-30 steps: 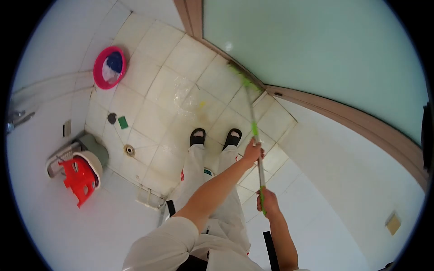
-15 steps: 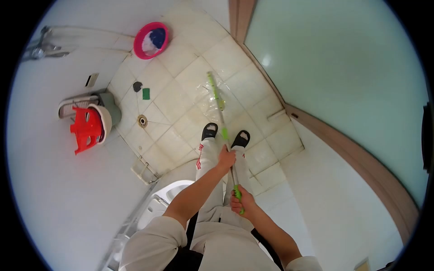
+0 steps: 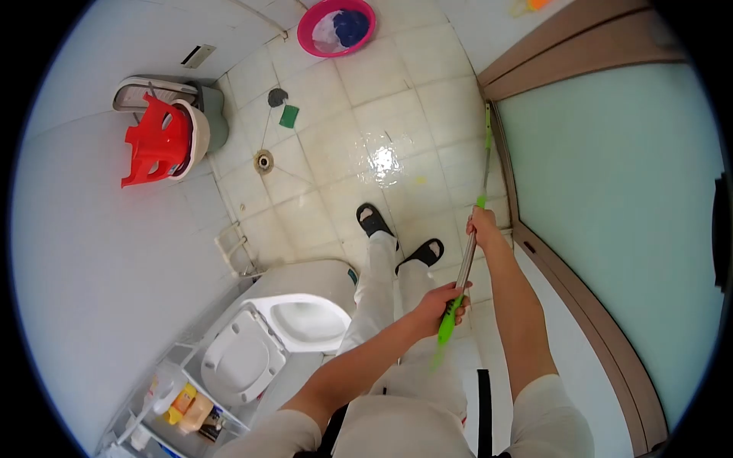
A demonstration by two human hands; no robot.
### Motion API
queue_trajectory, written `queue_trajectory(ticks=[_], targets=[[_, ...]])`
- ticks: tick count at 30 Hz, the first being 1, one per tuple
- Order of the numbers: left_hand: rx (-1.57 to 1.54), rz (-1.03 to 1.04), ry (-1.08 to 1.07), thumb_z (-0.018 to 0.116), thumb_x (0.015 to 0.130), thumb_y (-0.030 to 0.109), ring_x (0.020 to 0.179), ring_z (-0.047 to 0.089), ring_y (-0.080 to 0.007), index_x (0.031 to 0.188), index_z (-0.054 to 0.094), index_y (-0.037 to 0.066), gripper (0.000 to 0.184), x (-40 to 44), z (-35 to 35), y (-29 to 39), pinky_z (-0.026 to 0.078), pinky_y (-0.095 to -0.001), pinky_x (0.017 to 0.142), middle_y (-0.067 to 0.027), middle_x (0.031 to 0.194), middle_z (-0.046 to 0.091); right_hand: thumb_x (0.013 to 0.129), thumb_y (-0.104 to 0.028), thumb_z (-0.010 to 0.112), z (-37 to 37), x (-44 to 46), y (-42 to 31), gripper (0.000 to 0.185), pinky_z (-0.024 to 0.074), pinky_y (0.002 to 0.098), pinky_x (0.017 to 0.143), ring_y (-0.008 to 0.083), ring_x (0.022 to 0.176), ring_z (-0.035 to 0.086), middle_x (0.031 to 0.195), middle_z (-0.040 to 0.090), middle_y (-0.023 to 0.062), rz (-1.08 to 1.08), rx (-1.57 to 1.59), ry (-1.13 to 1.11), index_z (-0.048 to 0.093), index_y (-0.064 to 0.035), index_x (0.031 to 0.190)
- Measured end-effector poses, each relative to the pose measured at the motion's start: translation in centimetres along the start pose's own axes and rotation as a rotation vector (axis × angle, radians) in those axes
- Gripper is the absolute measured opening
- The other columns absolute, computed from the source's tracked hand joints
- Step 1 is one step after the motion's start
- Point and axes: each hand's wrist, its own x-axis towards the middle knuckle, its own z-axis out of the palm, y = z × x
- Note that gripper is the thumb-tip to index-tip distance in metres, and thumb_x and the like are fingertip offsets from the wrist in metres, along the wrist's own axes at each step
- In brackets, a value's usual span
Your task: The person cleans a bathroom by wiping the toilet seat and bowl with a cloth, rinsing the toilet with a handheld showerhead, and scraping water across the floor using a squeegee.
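A long pole with a silver shaft [image 3: 466, 263] and green grips runs up from my lap toward the door frame. Its narrow green far end [image 3: 489, 126] is close beside that frame, and I cannot tell what kind of head it has. My left hand [image 3: 444, 307] is wrapped round the lower green grip. Farther up, my right hand [image 3: 482, 225] is closed round the shaft below the upper green section. My feet in black slippers [image 3: 375, 219] stand on wet, pale floor tiles [image 3: 328, 168].
A pink basin [image 3: 336, 52] with cloths sits at the top. At left are a red stool [image 3: 156, 145] and stacked buckets [image 3: 216, 118]. A floor drain [image 3: 263, 161], a green pad [image 3: 289, 116], a toilet [image 3: 305, 301] with its lid up and a frosted glass door [image 3: 603, 206] surround me.
The pole has swung right, from the wet middle floor to the door frame. My hands have traded places on it: the right is now upper, the left lower. My view has turned and my feet shifted.
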Motion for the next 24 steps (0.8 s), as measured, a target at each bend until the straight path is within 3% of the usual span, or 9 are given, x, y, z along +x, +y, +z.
queue_trajectory(ticks=[4, 10, 12, 15, 16, 19, 21, 23, 24], targets=[[-0.147, 0.072, 0.025, 0.049, 0.094, 0.019, 0.053, 0.040, -0.0086, 0.120, 0.047, 0.011, 0.028, -1.2, -5.1, 5.3, 0.034, -0.0230, 0.045, -0.0016, 0.074, 0.048, 0.090, -0.022, 0.045, 7.9, 3.4, -0.1, 0.029, 0.0350, 0.0384, 0.039, 0.0235, 0.042, 0.046, 0.059, 0.050, 0.0157, 0.066, -0.119, 0.110, 0.050, 0.0045, 0.078], [-0.169, 0.150, 0.206, 0.048, 0.094, 0.019, 0.051, 0.038, -0.0089, 0.118, 0.046, 0.011, 0.025, -12.1, -6.4, 7.7, 0.033, -0.0237, 0.045, -0.0018, 0.073, 0.047, 0.092, -0.023, 0.044, 20.5, -3.5, 2.7, 0.032, 0.0441, 0.0399, 0.043, 0.0279, 0.047, 0.055, 0.065, 0.057, 0.0187, 0.067, -0.370, -0.007, 0.055, 0.0070, 0.088], [-0.166, 0.179, 0.268, 0.047, 0.095, 0.018, 0.051, 0.039, -0.0094, 0.118, 0.046, 0.011, 0.025, -14.1, -5.3, 7.6, 0.034, -0.0244, 0.045, -0.0021, 0.073, 0.047, 0.089, -0.023, 0.045, 22.6, -6.9, 1.9, 0.030, 0.0365, 0.0413, 0.040, 0.0247, 0.043, 0.047, 0.060, 0.052, 0.0145, 0.092, -0.391, -0.127, 0.052, 0.0036, 0.079], [-0.134, 0.185, 0.293, 0.047, 0.095, 0.019, 0.052, 0.040, -0.0106, 0.119, 0.045, 0.012, 0.025, -15.4, -2.4, 7.4, 0.036, -0.0257, 0.047, -0.0026, 0.074, 0.047, 0.090, -0.024, 0.045, 22.7, -7.9, 0.0, 0.030, 0.0362, 0.0413, 0.039, 0.0247, 0.041, 0.047, 0.057, 0.050, 0.0141, 0.055, -0.382, -0.170, 0.053, 0.0019, 0.077], [-0.122, 0.180, 0.291, 0.047, 0.095, 0.019, 0.052, 0.040, -0.0111, 0.119, 0.045, 0.013, 0.025, -15.3, -1.2, 7.9, 0.037, -0.0261, 0.048, -0.0028, 0.074, 0.047, 0.091, -0.025, 0.046, 21.5, -6.0, -0.1, 0.030, 0.0360, 0.0416, 0.038, 0.0247, 0.041, 0.047, 0.056, 0.051, 0.0143, -0.101, -0.520, -0.197, 0.053, 0.0013, 0.077], [-0.060, 0.161, 0.133, 0.047, 0.095, 0.019, 0.054, 0.042, -0.0122, 0.113, 0.047, 0.010, 0.020, -13.1, 2.1, 12.5, 0.039, -0.0271, 0.049, -0.0038, 0.077, 0.050, 0.093, -0.023, 0.045, 17.5, -3.4, -8.4, 0.030, 0.0371, 0.0413, 0.036, 0.0245, 0.041, 0.050, 0.058, 0.053, 0.0138, -0.052, -0.297, -0.065, 0.053, 0.0019, 0.078], [-0.011, 0.165, 0.048, 0.047, 0.095, 0.019, 0.054, 0.042, -0.0116, 0.106, 0.048, 0.009, 0.014, -8.2, 2.7, 17.2, 0.039, -0.0266, 0.049, -0.0042, 0.078, 0.051, 0.094, -0.020, 0.042, 14.8, 3.2, -14.3, 0.032, 0.0365, 0.0361, 0.036, 0.0237, 0.039, 0.048, 0.053, 0.049, 0.0122, -0.151, -0.648, -0.072, 0.052, 0.0016, 0.073], [-0.058, 0.186, -0.011, 0.049, 0.094, 0.018, 0.054, 0.043, -0.0110, 0.100, 0.047, 0.007, 0.013, -3.5, 3.8, 23.6, 0.039, -0.0263, 0.048, -0.0049, 0.077, 0.051, 0.092, -0.017, 0.044, 16.4, 5.8, -20.4, 0.028, 0.0370, 0.0334, 0.037, 0.0229, 0.039, 0.047, 0.054, 0.049, 0.0110, -0.044, -0.261, -0.017, 0.052, 0.0008, 0.071], [-0.121, 0.197, -0.029, 0.050, 0.093, 0.019, 0.054, 0.044, -0.0110, 0.099, 0.046, 0.006, 0.014, -2.3, 4.4, 26.2, 0.039, -0.0265, 0.047, -0.0053, 0.076, 0.051, 0.091, -0.016, 0.046, 18.1, 7.7, -21.1, 0.027, 0.0373, 0.0332, 0.037, 0.0225, 0.041, 0.049, 0.053, 0.050, 0.0110, -0.028, -0.322, 0.053, 0.052, 0.0003, 0.069]])
